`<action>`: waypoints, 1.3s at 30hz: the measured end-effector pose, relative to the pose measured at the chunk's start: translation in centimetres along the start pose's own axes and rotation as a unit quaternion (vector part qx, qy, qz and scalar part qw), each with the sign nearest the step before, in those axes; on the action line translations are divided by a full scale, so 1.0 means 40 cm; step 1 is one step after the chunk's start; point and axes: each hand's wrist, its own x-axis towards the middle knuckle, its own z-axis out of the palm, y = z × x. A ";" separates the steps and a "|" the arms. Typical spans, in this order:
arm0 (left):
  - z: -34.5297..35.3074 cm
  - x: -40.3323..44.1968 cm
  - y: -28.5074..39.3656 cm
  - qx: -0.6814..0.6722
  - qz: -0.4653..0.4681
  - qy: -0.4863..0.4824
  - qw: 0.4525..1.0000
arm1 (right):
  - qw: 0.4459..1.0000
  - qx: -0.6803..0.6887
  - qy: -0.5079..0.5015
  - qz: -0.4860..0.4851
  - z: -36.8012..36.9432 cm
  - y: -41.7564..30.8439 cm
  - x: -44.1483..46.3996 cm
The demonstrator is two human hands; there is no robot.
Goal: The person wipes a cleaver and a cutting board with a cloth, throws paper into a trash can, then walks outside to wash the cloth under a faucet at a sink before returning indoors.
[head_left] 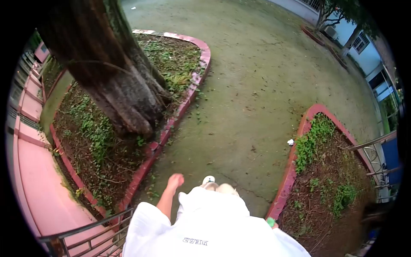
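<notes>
My left hand point(175, 180) hangs out in front of the white shirt point(205, 218), above the ground near the left planting bed. It looks rounded and blurred; its fingers are not distinct, and no object shows in it. Low at the right side of the shirt, my right hand point(275, 225) is mostly hidden by the sleeve. A small green object point(270, 221) shows at this hand, held in its fingers; what it is cannot be made out. One light shoe point(209, 179) shows past the shirt.
A thick tree trunk point(124, 81) rises from the left bed, edged by a red kerb point(184, 107). Another kerb point(304, 124) borders the right bed, with white litter point(290, 141) beside it. A metal railing point(92, 240) stands lower left. Greenish paved ground point(244, 94) lies between the beds.
</notes>
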 end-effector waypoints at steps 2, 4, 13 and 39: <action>0.092 0.069 0.168 0.032 0.026 -0.015 0.999 | 0.999 -0.036 0.031 -0.006 0.016 -0.057 0.024; 0.283 0.313 0.383 0.060 0.046 -0.054 0.996 | 0.997 -0.063 0.052 -0.013 0.099 -0.097 0.137; 0.244 0.539 0.357 0.215 0.141 -0.033 0.966 | 0.988 0.000 -0.156 0.004 1.241 -0.053 0.801; 1.088 2.584 2.073 0.024 0.136 -0.029 0.990 | 0.963 -0.263 -0.038 0.040 3.347 0.151 1.733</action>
